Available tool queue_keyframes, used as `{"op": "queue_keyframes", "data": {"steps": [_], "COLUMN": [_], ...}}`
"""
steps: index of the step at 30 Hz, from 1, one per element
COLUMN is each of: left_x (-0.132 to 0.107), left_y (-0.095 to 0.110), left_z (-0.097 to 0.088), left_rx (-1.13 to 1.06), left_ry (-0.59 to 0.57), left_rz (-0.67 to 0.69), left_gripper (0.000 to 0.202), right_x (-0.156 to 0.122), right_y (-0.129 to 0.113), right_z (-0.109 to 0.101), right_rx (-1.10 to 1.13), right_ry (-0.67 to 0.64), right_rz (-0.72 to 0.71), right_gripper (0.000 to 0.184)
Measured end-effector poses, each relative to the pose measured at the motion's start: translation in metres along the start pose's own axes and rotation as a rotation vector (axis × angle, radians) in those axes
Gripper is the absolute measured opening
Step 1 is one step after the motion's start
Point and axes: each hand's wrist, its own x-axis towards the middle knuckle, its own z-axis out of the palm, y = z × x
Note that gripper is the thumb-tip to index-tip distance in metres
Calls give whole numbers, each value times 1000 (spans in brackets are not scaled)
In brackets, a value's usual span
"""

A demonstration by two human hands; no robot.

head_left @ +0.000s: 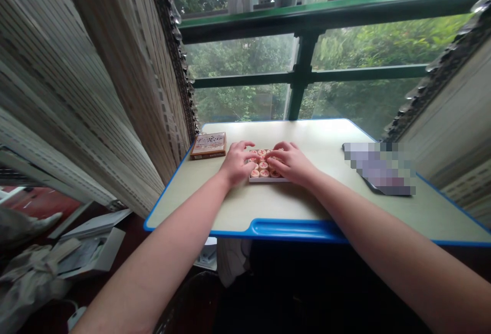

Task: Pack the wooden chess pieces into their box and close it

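A shallow white tray (264, 179) packed with round wooden chess pieces (263, 166) with red marks lies in the middle of the desk. My left hand (237, 162) rests on the tray's left side, fingers curled over the pieces. My right hand (289, 162) lies on the tray's right side, fingers bent down onto the pieces. The fingertips of both hands nearly meet over the tray. Whether either hand grips a piece I cannot make out.
The box lid (208, 145) lies flat at the desk's back left. A blurred dark object (379, 168) lies at the right. The desk (287, 206) has a blue rim and front groove. Bamboo blinds hang at both sides; a window is behind. Papers clutter the floor at left.
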Motion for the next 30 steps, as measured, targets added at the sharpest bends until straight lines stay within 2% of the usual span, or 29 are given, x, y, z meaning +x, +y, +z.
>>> {"op": "queue_keyframes", "data": {"steps": [11,20,30], "left_x": [2,2,2], "left_y": [0,1,4], "left_z": [0,-4,-5], "left_rx": [-32,-86,-102], "left_ry": [2,13,-44], "left_rz": [-24,-12,21], "left_gripper": [27,23,23], "right_x": [3,-1,-2], "right_y": [-1,-3,-6], "right_z": [-5,-7,-8], "right_rx": [25,90,81], "right_ry": [-71,60,5], "right_rz": [25,-73,-85], "right_gripper": [30,25,27]}}
